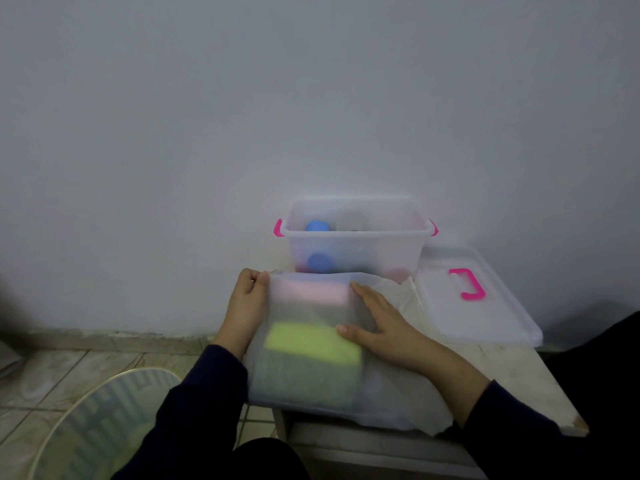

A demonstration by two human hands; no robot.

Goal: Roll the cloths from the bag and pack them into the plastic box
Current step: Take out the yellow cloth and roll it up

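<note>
Left hand [246,299] pinches bag [308,368] edge (corner).

No writing, label, brand or number can be read anywhere. The bag [311,344], the plastic box [355,244] and its lid [481,306] carry no legible print, and the picture is too soft for small marks.

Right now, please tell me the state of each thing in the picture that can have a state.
Bag: lying on the table, cloths inside.
Plastic box: open, partly filled, a blue roll inside.
Lid: off, lying flat to the right of the box.
Left hand: pinches the bag's far corner.
Right hand: flat on the bag, fingers straight.
</note>
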